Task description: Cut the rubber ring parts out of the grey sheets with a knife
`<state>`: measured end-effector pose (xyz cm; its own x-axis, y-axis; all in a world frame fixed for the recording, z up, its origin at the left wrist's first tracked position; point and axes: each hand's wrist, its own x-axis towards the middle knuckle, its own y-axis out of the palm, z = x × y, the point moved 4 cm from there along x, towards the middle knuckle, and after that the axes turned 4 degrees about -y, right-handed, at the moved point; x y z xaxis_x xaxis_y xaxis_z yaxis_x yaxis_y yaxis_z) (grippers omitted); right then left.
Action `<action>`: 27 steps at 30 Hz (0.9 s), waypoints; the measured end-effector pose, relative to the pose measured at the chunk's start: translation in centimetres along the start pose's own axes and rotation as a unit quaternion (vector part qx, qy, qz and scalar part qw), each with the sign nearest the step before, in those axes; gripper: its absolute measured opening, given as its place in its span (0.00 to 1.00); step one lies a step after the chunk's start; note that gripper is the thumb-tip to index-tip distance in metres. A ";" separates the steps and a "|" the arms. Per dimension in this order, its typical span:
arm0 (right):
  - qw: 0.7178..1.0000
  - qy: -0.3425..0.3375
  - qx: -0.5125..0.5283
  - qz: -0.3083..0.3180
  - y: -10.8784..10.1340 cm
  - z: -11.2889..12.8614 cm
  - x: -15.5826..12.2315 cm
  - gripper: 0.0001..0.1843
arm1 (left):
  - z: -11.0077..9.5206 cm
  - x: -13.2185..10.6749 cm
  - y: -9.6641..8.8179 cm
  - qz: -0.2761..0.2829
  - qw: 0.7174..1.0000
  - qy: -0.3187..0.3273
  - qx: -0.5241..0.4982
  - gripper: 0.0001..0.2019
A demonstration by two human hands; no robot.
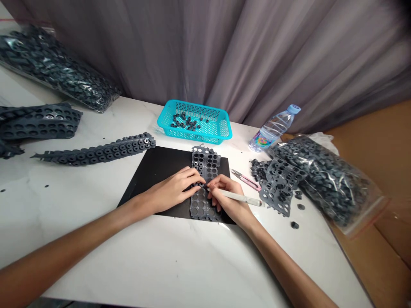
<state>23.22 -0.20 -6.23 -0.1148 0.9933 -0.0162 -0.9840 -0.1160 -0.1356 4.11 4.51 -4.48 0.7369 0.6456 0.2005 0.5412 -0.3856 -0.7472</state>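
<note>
A dark grey rubber sheet (201,206) with rows of round holes and raised rings lies on the black mat (160,167). My left hand (180,185) rests over the sheet's left side, thumb and fingertips closed at one of its rings. In my right hand (229,194) is a slim, pale, pen-like tool (240,197), gripped like a pencil. Its tip meets the sheet close to my left fingertips; the tip's exact form is too small to make out. Pink-handled thread snips (246,179) lie to the right of the mat.
Behind the mat stands a turquoise basket (195,137) holding several small dark rubber pieces. A water bottle (272,128), sheet scraps (278,184) and a filled plastic bag (334,184) are at right. At left lie a rubber strip (96,152), more sheets (41,122) and another bag (58,64).
</note>
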 end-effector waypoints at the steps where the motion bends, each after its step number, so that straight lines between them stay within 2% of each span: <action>1: 1.000 0.000 0.000 0.001 0.0 0.0 0.0 0.06 | 0.0 0.0 0.0 -0.002 1.000 -0.002 -0.001 0.13; 9: 1.000 -0.005 -0.013 0.005 0.1 -0.1 0.0 0.05 | -0.5 0.0 -0.1 0.003 1.000 0.013 0.028 0.11; 17: 0.998 -0.016 -0.065 0.009 0.2 0.6 -0.5 0.03 | -1.0 0.0 0.6 -0.002 0.983 0.057 0.175 0.13; 20: 0.995 -0.025 -0.092 0.010 0.2 0.7 -0.6 0.03 | -1.3 0.0 1.3 -0.017 0.989 0.052 0.135 0.13; 22: 0.993 -0.036 -0.113 0.008 0.2 0.6 -0.6 0.03 | -1.0 0.2 1.1 -0.067 0.997 0.003 0.036 0.11; 23: 0.992 -0.042 -0.123 0.007 0.2 0.5 -0.6 0.03 | -0.6 0.4 0.6 -0.113 0.992 -0.041 -0.037 0.09; 24: 0.990 -0.046 -0.130 0.006 0.1 0.4 -0.5 0.03 | 0.1 0.4 -0.2 -0.172 0.973 -0.088 -0.123 0.08; 25: 0.990 -0.048 -0.134 0.004 0.1 0.3 -0.5 0.03 | 0.9 0.4 -1.1 -0.230 0.940 -0.130 -0.214 0.06; 27: 0.990 -0.045 -0.132 0.004 0.0 0.1 -0.4 0.03 | 2.4 0.2 -2.9 -0.325 0.848 -0.164 -0.385 0.05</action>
<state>23.25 -0.64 -6.12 -0.1466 0.9869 0.0674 -0.9142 -0.1091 -0.3903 1.75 7.37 -3.75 0.0974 0.9868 0.1293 0.9871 -0.1123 0.1138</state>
